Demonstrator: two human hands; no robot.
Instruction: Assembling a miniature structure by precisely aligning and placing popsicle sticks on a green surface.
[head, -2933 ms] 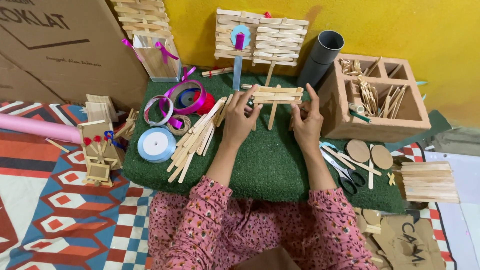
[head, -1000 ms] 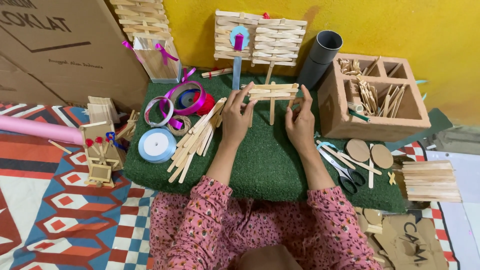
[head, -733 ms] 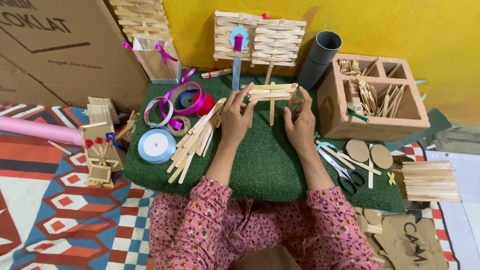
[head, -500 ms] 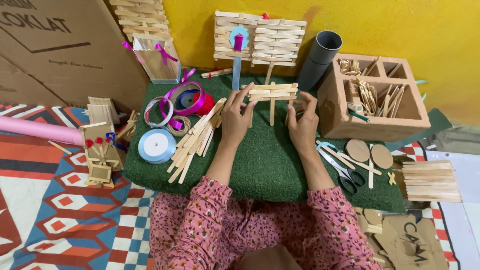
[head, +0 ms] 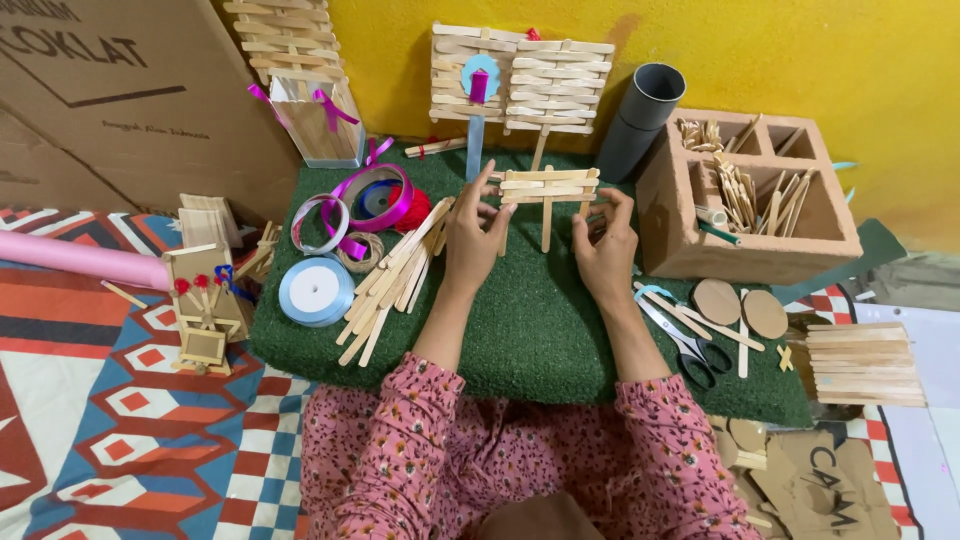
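A small frame of craft sticks (head: 548, 187) stands on the green turf mat (head: 530, 330), with flat slats across the top and thin legs below. My left hand (head: 476, 235) touches its left end with the fingertips. My right hand (head: 605, 245) pinches its right end and leg. Both sleeves are pink with a flower print. A pile of loose craft sticks (head: 395, 275) lies just left of my left hand.
Ribbon rolls (head: 350, 215) and a pale blue tape roll (head: 316, 291) sit at the left. Woven stick panels (head: 520, 75) and a grey tube (head: 640, 120) lean on the yellow wall. A brick-coloured compartment box (head: 750, 195), scissors (head: 690, 345), stacked sticks (head: 865, 362) and cardboard are at the right.
My right hand has slid in from the frame's far right edge toward its right leg. My left hand stays at the left end. The frame sits slightly further back.
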